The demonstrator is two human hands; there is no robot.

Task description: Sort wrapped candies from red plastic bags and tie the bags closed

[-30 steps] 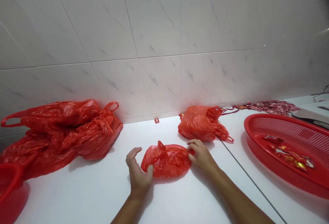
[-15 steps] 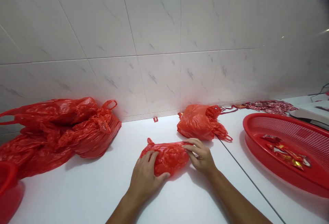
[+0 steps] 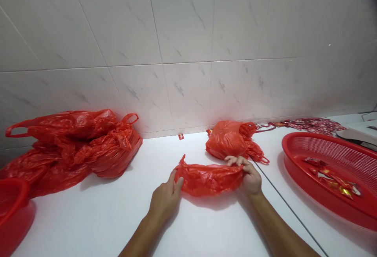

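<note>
White bench (image 3: 88, 225), tiled wall (image 3: 182, 25) behind: red plastic bag (image 3: 209, 180) no longer bunched, now stretched into a long strip mid-bench, left hand (image 3: 165, 200) pinching one end, right hand (image 3: 249, 176) pinching the other, just before a second bunched red bag (image 3: 228, 141).
</note>
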